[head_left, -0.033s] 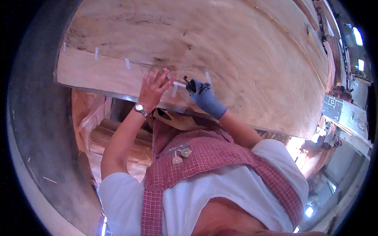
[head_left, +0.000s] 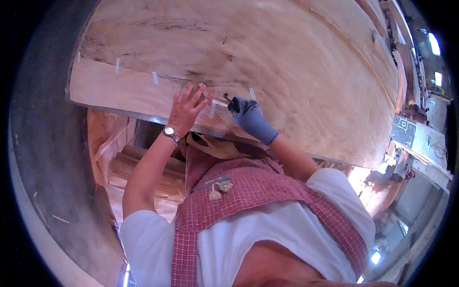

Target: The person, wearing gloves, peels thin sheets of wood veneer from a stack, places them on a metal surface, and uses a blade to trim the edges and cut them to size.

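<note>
A wide, pale sheet of wood veneer [head_left: 287, 62] lies in front of me, with short whitish tape strips [head_left: 155, 77] across a seam near its front edge. My left hand [head_left: 186, 109], bare and wearing a wristwatch [head_left: 169, 131], rests on the sheet with its fingers spread; a tape piece shows at its fingertips. My right hand [head_left: 249, 118], in a blue glove with black fingertips, is closed round a small black tool [head_left: 226, 97] whose hooked tip pokes out; its exact kind is unclear. Between the hands, a narrow light strip [head_left: 220, 103] meets another tape strip [head_left: 212, 110].
Under the sheet's front edge, more wood sheets [head_left: 143, 167] are stacked at the left. A dark grey surface [head_left: 52, 143] runs along the far left. Wood pieces [head_left: 401, 81] and a dark panel with white markings [head_left: 404, 131] stand at the right.
My right hand has shifted very slightly to the right. The left hand stays in the same place on the veneer.
</note>
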Demonstrator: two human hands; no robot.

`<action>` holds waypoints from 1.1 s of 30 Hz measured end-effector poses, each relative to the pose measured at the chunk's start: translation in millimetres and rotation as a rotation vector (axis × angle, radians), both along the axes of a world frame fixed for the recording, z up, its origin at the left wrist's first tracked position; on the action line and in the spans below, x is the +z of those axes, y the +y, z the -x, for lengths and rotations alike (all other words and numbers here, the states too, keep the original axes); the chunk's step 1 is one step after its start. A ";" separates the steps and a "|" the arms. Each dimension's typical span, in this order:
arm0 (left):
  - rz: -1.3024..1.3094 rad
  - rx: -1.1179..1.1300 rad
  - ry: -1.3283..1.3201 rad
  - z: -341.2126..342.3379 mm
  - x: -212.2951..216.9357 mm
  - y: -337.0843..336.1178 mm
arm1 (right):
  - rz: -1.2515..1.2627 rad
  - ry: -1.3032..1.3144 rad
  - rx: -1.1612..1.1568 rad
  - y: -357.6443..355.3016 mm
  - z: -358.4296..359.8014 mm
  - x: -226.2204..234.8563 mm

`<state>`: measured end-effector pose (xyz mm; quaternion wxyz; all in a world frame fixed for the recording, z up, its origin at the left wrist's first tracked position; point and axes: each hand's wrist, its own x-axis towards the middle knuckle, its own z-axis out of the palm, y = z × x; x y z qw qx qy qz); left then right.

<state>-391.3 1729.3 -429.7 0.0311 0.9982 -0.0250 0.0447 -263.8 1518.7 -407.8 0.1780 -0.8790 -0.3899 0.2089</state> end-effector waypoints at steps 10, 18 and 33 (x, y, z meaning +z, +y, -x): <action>0.194 -0.006 -0.088 -39.1 4.3 -29.6 | -0.319 0.898 -0.669 7.6 -24.3 -20.9; 0.241 -0.023 -0.173 -43.3 -12.7 -37.5 | -0.116 0.240 -0.275 -13.7 -46.6 -32.1; 0.368 -0.059 -0.214 -19.3 -10.5 -72.9 | -0.081 0.031 0.004 10.6 -44.6 16.9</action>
